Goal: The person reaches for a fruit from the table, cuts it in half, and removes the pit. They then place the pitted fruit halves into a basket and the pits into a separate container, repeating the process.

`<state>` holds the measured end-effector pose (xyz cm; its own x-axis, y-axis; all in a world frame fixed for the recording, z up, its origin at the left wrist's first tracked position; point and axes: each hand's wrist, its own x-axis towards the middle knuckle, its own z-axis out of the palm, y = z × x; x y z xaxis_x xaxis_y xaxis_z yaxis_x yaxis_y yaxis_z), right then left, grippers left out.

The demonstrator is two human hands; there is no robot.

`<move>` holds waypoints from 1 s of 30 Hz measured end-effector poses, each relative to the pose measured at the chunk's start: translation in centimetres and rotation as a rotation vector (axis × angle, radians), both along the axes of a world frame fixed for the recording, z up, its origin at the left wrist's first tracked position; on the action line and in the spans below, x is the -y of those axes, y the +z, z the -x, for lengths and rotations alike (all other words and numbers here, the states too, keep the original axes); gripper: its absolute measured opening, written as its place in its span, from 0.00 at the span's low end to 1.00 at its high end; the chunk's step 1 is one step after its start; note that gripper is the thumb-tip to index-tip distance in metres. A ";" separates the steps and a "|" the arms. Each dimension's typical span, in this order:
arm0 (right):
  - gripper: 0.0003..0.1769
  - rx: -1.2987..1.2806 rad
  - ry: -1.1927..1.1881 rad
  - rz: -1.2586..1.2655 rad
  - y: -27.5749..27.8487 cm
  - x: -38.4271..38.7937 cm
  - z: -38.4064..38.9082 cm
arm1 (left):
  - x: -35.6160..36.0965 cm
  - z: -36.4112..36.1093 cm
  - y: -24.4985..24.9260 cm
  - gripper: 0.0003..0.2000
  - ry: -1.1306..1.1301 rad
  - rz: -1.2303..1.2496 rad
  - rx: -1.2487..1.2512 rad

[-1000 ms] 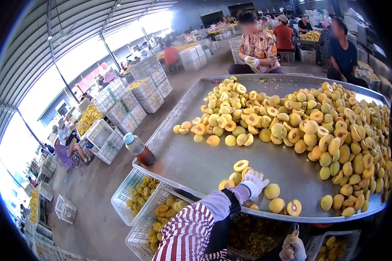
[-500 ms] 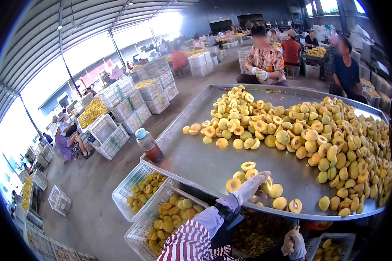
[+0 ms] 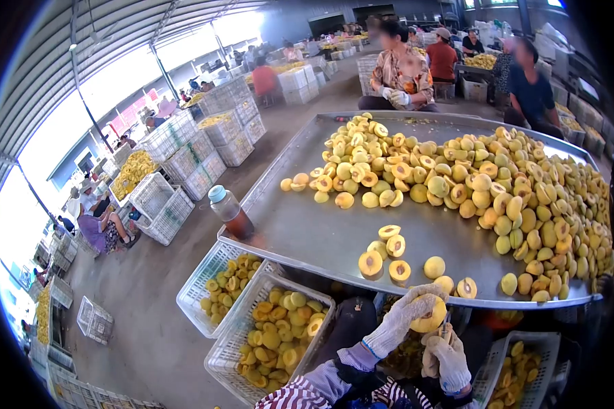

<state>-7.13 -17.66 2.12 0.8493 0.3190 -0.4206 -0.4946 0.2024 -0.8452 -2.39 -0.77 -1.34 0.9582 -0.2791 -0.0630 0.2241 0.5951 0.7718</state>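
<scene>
My left hand [image 3: 404,315], in a pale knit glove, is closed around a yellow peach half [image 3: 430,317] just in front of the metal table's near edge. Close beneath it, my gloved right hand [image 3: 448,360] grips a small thin tool [image 3: 447,332] whose tip is near the fruit; most of the tool is hidden by the fingers. Several loose peach halves [image 3: 398,270] lie on the metal table [image 3: 307,238] beyond my hands, some with the brown, stone side up. A large heap of halves [image 3: 518,198] covers the table's right and far parts.
Two white crates [image 3: 215,365] of peach halves stand left of my legs, another crate [image 3: 549,354] at right. A bottle [image 3: 230,213] of dark liquid stands on the table's left corner. A person [image 3: 402,75] sits across the table; stacked crates [image 3: 184,146] are farther left.
My left hand has moved from the tabletop to the near edge, now with a peach half in it. My right hand has come up beside it. The view has shifted.
</scene>
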 end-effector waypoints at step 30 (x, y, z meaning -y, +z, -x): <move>0.16 -0.030 0.233 0.087 2.4 0.0 3.0 | 2.6 4.7 6.2 0.19 0.275 -0.606 0.333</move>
